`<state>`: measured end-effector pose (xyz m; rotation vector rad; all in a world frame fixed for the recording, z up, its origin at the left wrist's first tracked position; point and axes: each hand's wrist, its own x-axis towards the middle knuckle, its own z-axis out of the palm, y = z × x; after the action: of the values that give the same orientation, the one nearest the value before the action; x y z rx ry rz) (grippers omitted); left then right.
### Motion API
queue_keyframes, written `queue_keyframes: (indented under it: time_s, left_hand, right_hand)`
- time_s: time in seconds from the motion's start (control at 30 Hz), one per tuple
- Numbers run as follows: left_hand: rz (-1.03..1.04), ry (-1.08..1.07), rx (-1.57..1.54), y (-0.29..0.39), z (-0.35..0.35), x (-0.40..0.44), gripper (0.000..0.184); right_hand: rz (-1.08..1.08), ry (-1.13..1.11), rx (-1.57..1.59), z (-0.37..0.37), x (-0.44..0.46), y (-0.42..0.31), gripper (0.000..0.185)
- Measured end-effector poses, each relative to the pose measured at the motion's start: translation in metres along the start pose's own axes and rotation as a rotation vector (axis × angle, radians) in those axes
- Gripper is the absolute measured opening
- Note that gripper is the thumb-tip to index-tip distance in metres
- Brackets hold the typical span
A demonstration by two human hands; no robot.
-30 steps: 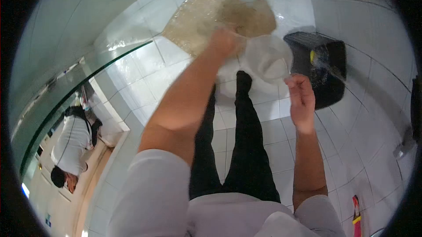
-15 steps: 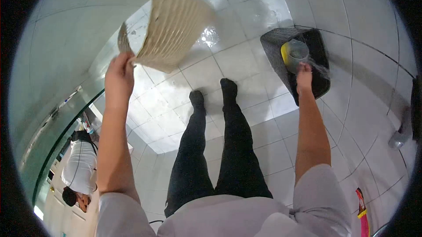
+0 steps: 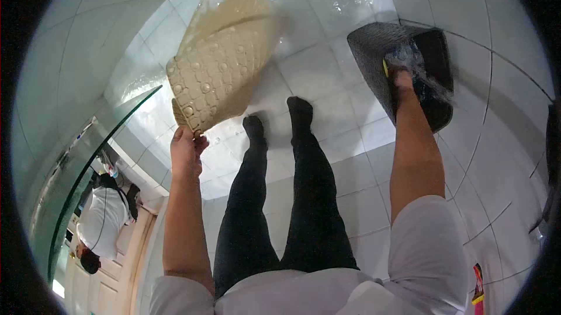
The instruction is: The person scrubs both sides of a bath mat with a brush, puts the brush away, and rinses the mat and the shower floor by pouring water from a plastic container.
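My left hand (image 3: 188, 150) pinches the lower corner of a beige textured mat (image 3: 225, 70), which is lifted and partly folded, its round studs showing. At the right, my right hand (image 3: 402, 81) reaches down inside a black bin (image 3: 380, 52) filled with moving water. A clear container (image 3: 404, 55), blurred by the water, is at its fingertips, and my right fingers are bent round its near edge. Only a sliver of something yellow (image 3: 385, 67) shows beside that hand.
Wet white floor tiles (image 3: 315, 75) lie under my feet. A glass panel edge (image 3: 111, 140) runs along the left. Beyond it another person (image 3: 105, 221) in a white shirt bends over. A red and yellow object (image 3: 478, 289) is at the lower right.
The mat, first lying on the floor, was lifted at the left by my left hand and now shows its studded face. My right hand has moved with the clear container into the bin.
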<state>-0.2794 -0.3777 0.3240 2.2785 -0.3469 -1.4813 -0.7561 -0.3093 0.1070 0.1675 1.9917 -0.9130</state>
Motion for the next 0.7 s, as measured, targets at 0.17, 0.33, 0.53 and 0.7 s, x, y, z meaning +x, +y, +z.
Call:
queue_keyframes:
  time_s: [0.17,0.33,0.53,0.7]
  left_hand:
    - [0.105,-0.163,-0.024,0.012,0.001,-0.024,0.009]
    - [0.619,-0.190,0.129,0.077,0.006,-0.090,0.019]
    - [0.894,-0.211,0.205,0.157,-0.003,-0.158,0.019]
    - [1.069,-0.406,-0.008,0.201,-0.012,-0.198,0.018]
  right_hand:
    - [-0.112,-0.054,0.197,-0.050,-0.063,-0.004,0.026]
    - [-0.193,-0.190,0.323,-0.089,-0.160,-0.025,0.012]
    - [-0.278,-0.224,0.358,-0.094,-0.243,-0.051,0.010]
    - [-0.355,-0.211,0.318,-0.091,-0.267,-0.076,0.010]
